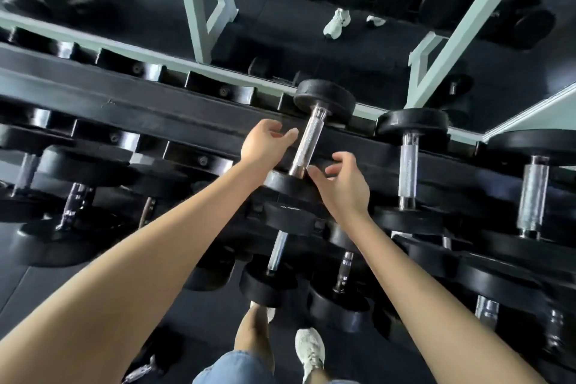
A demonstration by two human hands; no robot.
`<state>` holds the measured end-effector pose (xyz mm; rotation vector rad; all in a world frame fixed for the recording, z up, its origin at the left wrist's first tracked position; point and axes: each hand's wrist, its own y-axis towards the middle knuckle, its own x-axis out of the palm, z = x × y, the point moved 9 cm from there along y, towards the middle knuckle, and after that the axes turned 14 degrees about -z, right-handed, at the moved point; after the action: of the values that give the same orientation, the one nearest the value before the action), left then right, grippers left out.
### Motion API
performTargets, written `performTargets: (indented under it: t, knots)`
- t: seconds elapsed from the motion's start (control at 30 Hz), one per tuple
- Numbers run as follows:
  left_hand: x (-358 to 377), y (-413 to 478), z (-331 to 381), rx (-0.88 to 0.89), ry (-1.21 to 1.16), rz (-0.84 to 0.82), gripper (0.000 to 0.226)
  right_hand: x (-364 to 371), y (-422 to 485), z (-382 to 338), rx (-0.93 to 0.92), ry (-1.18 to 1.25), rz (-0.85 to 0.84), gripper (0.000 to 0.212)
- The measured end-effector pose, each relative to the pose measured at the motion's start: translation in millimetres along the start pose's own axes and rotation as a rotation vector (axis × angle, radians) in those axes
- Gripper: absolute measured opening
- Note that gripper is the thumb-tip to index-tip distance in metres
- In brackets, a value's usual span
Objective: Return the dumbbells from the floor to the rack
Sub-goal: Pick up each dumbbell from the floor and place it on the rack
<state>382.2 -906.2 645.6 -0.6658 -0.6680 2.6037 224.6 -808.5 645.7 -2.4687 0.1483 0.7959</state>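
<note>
Dark gym flooring [31, 287] lies under a black rack [174, 121] lined with weights, with a mirror [280, 28] behind it. One dumbbell [307, 146] rests on the rack's top shelf, its handle slightly tilted. The person's left hand [265, 143] and right hand [341, 187] sit just beside that handle, one on each side, fingers loosely curled and grasping nothing.

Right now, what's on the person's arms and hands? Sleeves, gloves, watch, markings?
The left forearm and right forearm are bare to the frame edge, and no sleeves show. The left hand and right hand have no gloves, and no watch, band or ring is visible. Lower down are pale blue denim shorts and a light-coloured trainer.
</note>
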Motion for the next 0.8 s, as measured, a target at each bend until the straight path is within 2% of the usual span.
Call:
performTargets:
  t: [0.2, 0.3, 0.37, 0.47, 0.57, 0.8]
  knots:
    - [-19, -104, -52, -0.027, -0.292, 0.16, 0.042, 20, -73, 2, -0.112, -0.126, -0.139, 0.053]
    - [-21, -161, -89, -0.063, -0.35, 0.208, 0.025, 57, -113, 7, -0.171, -0.2, -0.275, 0.051]
    - [-23, -195, -123, -0.108, -0.388, 0.244, 0.025, 91, -139, 14, -0.191, -0.232, -0.391, 0.05]
    - [-24, -243, -186, -0.206, -0.421, 0.292, 0.025, 149, -175, 30, -0.192, -0.308, -0.545, 0.05]
    - [-21, -291, -259, -0.311, -0.482, 0.355, 0.016, 210, -212, 49, -0.223, -0.444, -0.681, 0.05]
    - [23, -399, -460, -0.583, -0.735, 0.477, 0.017, 353, -288, 124, -0.2, -0.716, -0.93, 0.049]
